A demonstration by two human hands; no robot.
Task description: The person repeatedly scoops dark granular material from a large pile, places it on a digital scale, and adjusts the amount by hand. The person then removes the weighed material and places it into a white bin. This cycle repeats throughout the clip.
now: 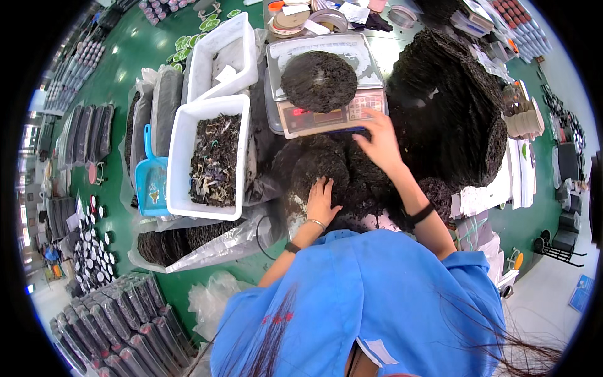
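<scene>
A round, dark cake of what looks like dried seaweed (319, 80) lies on the metal pan of an electronic scale (372, 66), whose red display is lit. My right hand (380, 141) is at the scale's front right, fingers spread near the keypad (365, 104); whether a fingertip touches a key, I cannot tell. Flat on another dark round cake (316, 162), in front of the scale, rests my left hand (322, 200). Its fingers are slightly apart and grip nothing. To the right stands a tall, curved stack of similar cakes (452, 113).
Left of the scale sit a white plastic bin (176, 165) of dark and pale scraps and a second white bin (198, 70). A blue dustpan (151, 181) leans beside them. Rolls of tape (330, 19) lie behind the scale. Bagged stacks (113, 315) stand on the lower-left floor.
</scene>
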